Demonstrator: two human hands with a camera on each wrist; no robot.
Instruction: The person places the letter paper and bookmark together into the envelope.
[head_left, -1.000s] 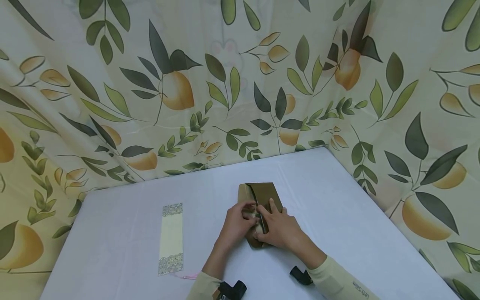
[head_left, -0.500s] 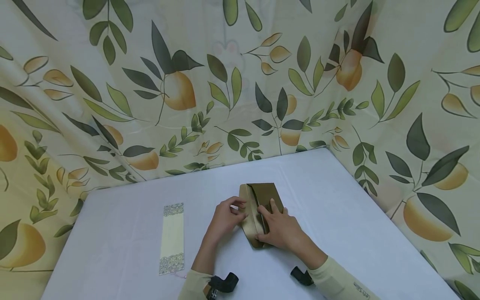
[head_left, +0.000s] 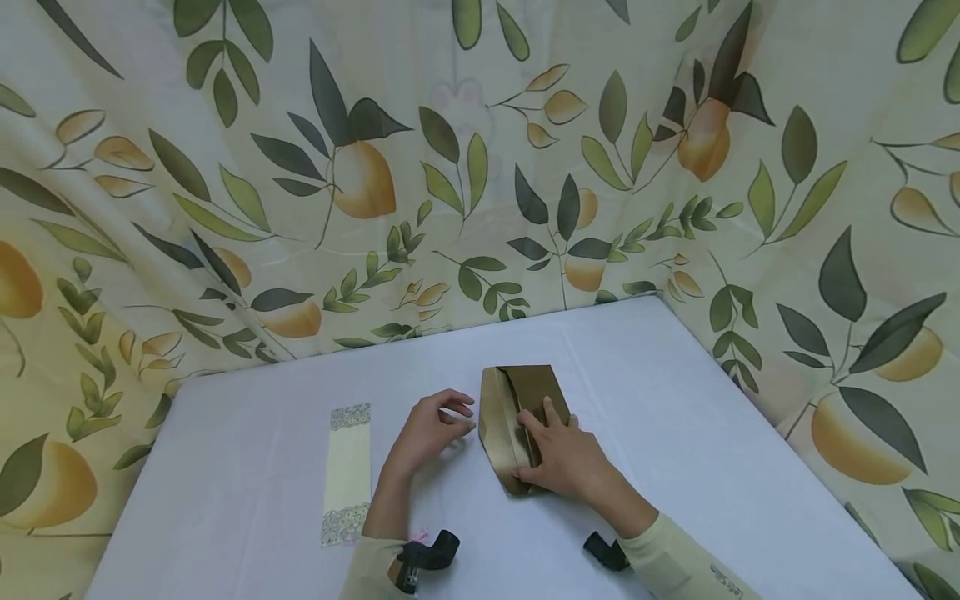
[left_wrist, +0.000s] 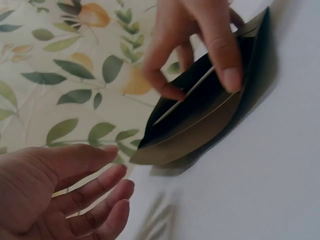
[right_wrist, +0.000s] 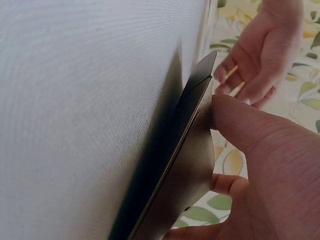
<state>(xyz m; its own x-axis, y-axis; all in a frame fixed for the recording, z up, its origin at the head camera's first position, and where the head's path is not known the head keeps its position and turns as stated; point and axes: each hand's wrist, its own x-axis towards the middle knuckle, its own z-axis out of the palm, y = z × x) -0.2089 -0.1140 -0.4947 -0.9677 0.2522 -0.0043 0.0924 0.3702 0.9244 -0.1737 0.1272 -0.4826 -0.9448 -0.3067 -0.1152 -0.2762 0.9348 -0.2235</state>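
Note:
A gold-brown envelope lies on the white table, its flap folded out to the left. My right hand holds it, thumb and index finger at the mouth and other fingers over toward the right side. In the left wrist view the envelope gapes, and a thin pale edge shows within the dark opening. Just left of the flap hovers my left hand, fingers loosely bent, with nothing in them. The right wrist view shows the envelope edge-on beside my right thumb.
Farther left lies a pale yellow paper strip with lace-like patterned ends, like a bookmark. A bit of pink tassel shows behind the left wrist. A leaf-and-fruit patterned curtain closes in the white table behind and at the sides.
My left hand has come off the envelope and moved left, leaving the flap uncovered. My right hand stays on the envelope, which has hardly moved.

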